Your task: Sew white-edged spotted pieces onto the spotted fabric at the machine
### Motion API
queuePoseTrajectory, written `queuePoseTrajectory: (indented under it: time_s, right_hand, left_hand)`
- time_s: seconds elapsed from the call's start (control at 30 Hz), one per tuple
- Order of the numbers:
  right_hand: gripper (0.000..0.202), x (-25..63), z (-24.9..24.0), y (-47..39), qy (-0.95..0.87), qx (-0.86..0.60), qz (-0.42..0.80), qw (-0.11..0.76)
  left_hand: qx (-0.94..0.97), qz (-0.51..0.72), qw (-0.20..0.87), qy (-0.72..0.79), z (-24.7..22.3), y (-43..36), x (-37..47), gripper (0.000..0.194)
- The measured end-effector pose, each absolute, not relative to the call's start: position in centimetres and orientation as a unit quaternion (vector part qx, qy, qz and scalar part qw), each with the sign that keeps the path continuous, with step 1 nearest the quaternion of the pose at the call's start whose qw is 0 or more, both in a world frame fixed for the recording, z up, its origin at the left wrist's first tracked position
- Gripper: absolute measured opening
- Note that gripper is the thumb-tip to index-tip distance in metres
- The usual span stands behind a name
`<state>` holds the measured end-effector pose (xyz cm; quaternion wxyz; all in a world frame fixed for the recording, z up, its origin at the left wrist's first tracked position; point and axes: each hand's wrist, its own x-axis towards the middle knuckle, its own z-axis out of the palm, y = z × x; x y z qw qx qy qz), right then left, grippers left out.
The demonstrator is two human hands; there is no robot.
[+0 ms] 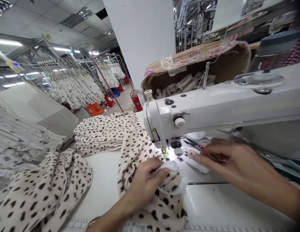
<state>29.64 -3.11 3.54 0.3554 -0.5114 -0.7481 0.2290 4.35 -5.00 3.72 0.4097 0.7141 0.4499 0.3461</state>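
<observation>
Left thumb and forefinger are pinching a rounded, white-edged patch (179, 186) with a spotted middle, so the left hand (146, 182) definitely has a grip on it. The patch sits just in front of the needle area, on top of a cream spotted fabric (152, 214) that runs from beside the presser foot (164, 154) down toward the table's front edge.

Right hand (228, 159) is under the machine arm, fingers curled with the thumb out front. The tips are right at a small spotted piece with a white edge (197, 163), but honestly can't tell if they're pinching it or just next to it. Dark-bladed scissors (192, 143) lie right by those fingers.

Over all that is the white sewing machine (213, 108), its lamp lighting up the needle area. On the white table (101, 175) there's a folded spotted stack (104, 132) toward the back and a loose spotted heap (48, 190) on the left. Behind the machine, a beat-up cardboard box (233, 59) holds pale bundles (185, 83). Way back left, light-coloured clothes (70, 83) hang on racks.
</observation>
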Motion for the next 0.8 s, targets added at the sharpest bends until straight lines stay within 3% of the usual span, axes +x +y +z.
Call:
queuePoseTrajectory:
  time_s: [0.1,0.23,0.37,0.53,0.8]
  right_hand:
    - [0.032,27.4,3.4,-4.3,-0.764,-0.439,0.345,0.324]
    - [0.018,25.7,2.1,-5.0,-0.758,-0.403,0.408,0.311]
    - [0.022,25.7,1.1,-5.2,-0.728,-0.423,0.404,0.357]
    - [0.017,25.6,1.0,-5.5,-0.737,-0.389,0.402,0.379]
    - [0.028,25.2,2.0,-4.6,-0.638,-0.403,0.582,0.303]
  left_hand:
    - [0.745,0.349,0.387,0.416,3.6,-5.4,4.9,0.026]
    - [0.725,0.374,0.405,0.414,3.2,-6.0,4.9,0.016]
    - [0.649,0.384,0.488,0.44,2.9,-6.5,4.7,0.043]
    - [0.584,0.401,0.568,0.419,3.1,-6.5,4.8,0.044]
    - [0.63,0.397,0.505,0.436,3.2,-6.4,4.7,0.03]
